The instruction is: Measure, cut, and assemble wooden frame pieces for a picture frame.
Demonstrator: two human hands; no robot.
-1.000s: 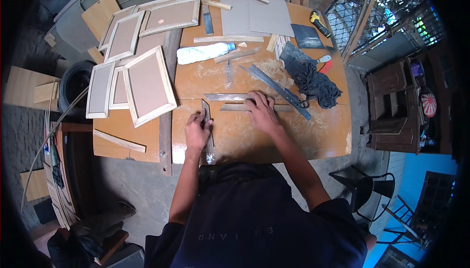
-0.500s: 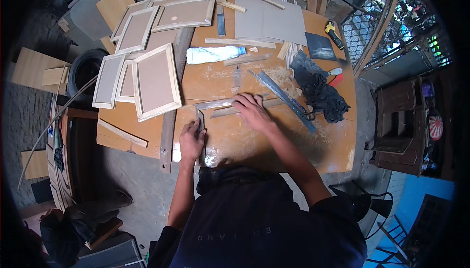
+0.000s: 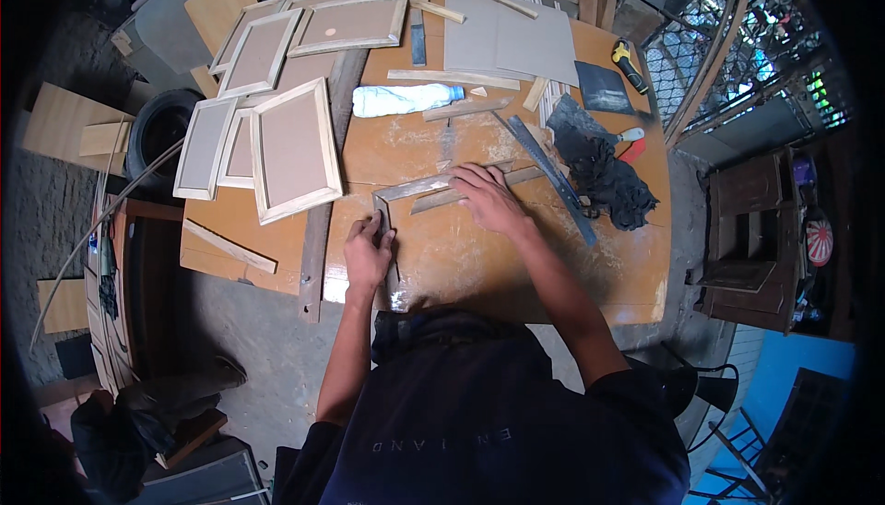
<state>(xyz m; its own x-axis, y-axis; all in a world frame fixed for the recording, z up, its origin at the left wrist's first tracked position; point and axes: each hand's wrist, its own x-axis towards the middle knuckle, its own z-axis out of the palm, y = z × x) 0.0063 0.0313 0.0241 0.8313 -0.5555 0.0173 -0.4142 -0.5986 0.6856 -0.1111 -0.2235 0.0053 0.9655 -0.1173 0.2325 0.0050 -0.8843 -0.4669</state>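
Observation:
My left hand [image 3: 369, 249] is closed on a short wooden strip [image 3: 383, 216] near the table's front, its far end meeting the left end of a longer wooden strip [image 3: 412, 189] at a corner. On that longer strip my right hand [image 3: 489, 199] bears down, fingers bent over it. Another wooden strip [image 3: 433, 201] lies just nearer to me, partly hidden under the right hand. To the right of this hand a long dark toothed blade [image 3: 551, 178] lies slantwise, beside a crumpled black cloth [image 3: 608, 187].
Finished-looking wooden frames with backing panels [image 3: 295, 153] overlap at the left. A plastic bottle [image 3: 406, 100], grey boards [image 3: 507, 39], a scraper [image 3: 630, 135] and a yellow-black power tool [image 3: 629, 64] lie farther back on the table [image 3: 516, 274]. A person's leg [image 3: 184, 390] shows lower left.
The two strips at my hands have shifted slightly right and away from me, both hands with them. The toothed blade has been nudged and lies at a slightly different angle.

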